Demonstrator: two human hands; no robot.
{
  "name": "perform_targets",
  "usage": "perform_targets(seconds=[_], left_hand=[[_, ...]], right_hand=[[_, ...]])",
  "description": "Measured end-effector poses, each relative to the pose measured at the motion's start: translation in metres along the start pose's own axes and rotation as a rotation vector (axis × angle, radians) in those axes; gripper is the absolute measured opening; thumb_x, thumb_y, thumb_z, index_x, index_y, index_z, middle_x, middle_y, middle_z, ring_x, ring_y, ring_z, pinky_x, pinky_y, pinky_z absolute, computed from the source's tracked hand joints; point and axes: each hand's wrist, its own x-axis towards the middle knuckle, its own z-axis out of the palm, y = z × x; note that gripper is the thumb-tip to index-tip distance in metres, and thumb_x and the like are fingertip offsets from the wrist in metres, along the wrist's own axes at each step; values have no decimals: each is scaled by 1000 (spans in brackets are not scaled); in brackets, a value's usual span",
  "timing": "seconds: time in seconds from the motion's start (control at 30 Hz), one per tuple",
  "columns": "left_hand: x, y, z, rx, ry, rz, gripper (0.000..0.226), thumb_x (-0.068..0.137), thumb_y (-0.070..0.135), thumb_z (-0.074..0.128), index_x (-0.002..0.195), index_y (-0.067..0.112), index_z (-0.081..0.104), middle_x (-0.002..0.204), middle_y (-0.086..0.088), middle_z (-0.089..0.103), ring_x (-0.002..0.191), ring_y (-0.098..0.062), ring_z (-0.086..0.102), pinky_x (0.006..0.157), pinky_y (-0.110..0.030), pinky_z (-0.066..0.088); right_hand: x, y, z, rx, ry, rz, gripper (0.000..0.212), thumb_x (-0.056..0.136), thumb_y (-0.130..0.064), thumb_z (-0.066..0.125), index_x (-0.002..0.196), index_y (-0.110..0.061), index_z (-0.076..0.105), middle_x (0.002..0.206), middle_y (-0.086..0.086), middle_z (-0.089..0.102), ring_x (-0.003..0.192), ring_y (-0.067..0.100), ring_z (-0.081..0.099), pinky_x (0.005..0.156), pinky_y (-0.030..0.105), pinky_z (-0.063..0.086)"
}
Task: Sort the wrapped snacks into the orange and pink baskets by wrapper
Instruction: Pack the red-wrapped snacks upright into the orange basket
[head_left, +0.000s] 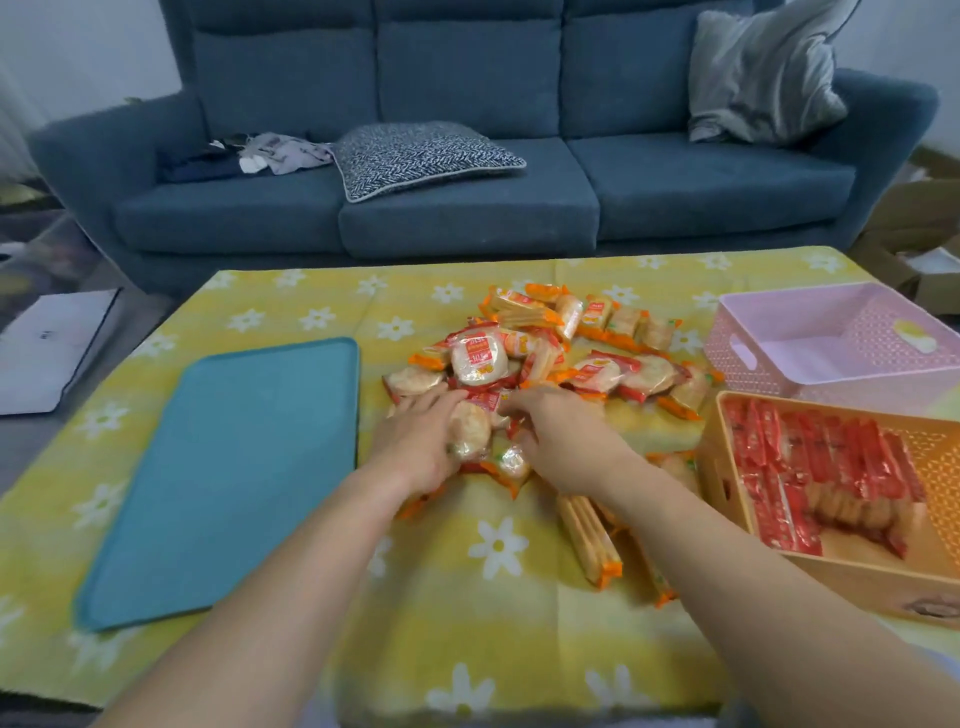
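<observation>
Now: picking from snack pile (524, 364) mid-frame | left hand (421, 441) clamped on round packet (467, 428) | right hand (561, 441) grip unclear | next: red into orange basket (727, 467) lower right; pink basket (748, 358) empty

Two baskets: one pink basket (831, 338), one orange basket (737, 467). One teal tray (234, 467). Two hands: left hand (415, 441), right hand (561, 441). Snack pile (545, 353) too jumbled to count. Two sofa cushions (421, 156).

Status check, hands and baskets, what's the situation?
Both hands, left hand and right hand, in snack pile. Orange basket holds red packs; pink basket bare. Nothing blocking.
</observation>
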Motion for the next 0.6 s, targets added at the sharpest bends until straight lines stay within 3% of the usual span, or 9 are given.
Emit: perform_targets(seconds=[0.1,0.23,0.3,0.43,0.6], left_hand=[[6,-3,8,87,-67,-42,99,76,36,75,157,34,18,158,1,30,143,-30,25,116,-46,30],[11,-10,-1,102,-50,-142,104,61,55,86,148,31,35,149,-6,35,137,-34,31,110,-45,34],[15,-22,-12,-55,-19,-165,105,55,57,89,145,29,42,143,-7,45,131,-33,43,104,-40,43],[22,-61,-33,-539,123,-307,75,56,43,95,116,15,60,110,-3,67,100,-22,65,84,-34,52],[29,-85,-22,-814,28,-452,88,42,70,82,111,17,64,102,1,74,96,-16,69,93,-38,55]], right_hand=[[24,-13,13,44,-70,-38,49,89,-5,55,138,-13,57,135,13,59,124,29,55,102,32,41],[66,-6,33,-165,-174,171,55,90,-8,54,144,-8,41,143,16,43,133,36,45,105,40,41],[78,-8,36,-264,-182,246,51,94,-15,54,141,-6,40,145,17,41,136,39,39,105,45,41],[96,-8,38,-319,-161,291,54,93,-17,59,141,-5,38,142,16,45,135,38,41,102,45,44],[103,-1,35,-281,-164,349,72,82,-36,75,136,-4,40,130,13,54,128,36,48,93,43,48]])
